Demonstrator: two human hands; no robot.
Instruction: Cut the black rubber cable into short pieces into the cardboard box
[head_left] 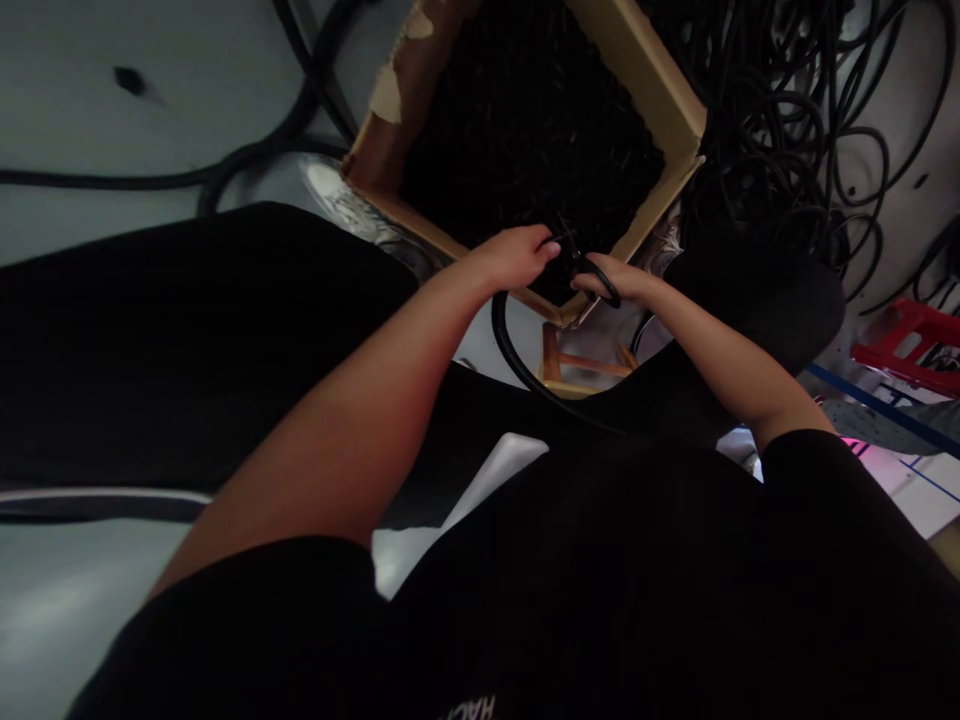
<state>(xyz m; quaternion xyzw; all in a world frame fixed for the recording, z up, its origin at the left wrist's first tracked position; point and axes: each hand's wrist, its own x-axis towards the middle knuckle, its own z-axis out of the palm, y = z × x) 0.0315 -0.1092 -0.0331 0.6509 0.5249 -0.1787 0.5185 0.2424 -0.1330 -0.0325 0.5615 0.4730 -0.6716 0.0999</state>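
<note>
Gripping one black flexible tube (505, 338) in left hand (519, 256), one black-handled scissors (578, 262) in right hand (628, 279), over one brown cardboard box (679, 112), upper centre.

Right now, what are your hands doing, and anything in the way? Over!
Left hand gripping black tube. Right hand holding scissors. Tube curved. Possible obstacle: cardboard box, close to both hands.

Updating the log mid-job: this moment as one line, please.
left hand: holds black hose | right hand: holds scissors | beneath: box of black pieces
</note>
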